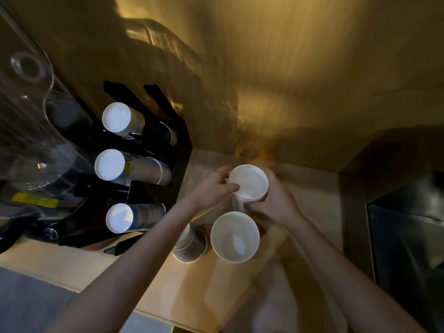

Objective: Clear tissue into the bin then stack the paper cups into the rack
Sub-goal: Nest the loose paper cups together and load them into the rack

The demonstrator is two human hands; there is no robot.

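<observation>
Cup (248, 182) upright, gripped by right hand (274, 200); left hand (212, 187) fingers pinch rim (rack (149, 164) left, holding stacks).

On the surface (240, 296), the rack (177, 150) stands at the left against the back wall, with three cup stacks (134, 168) lying in it one above another. Right of the rack, both hands (271, 203) hold a cup (248, 182) above the surface; nearer stand an upright cup (235, 236) and, left of it, an upturned cup (191, 246). The bin (408, 231) sits at the far right.

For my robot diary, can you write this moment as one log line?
both hands: left hand, right hand | holding: paper cup | rack: three rows
</observation>
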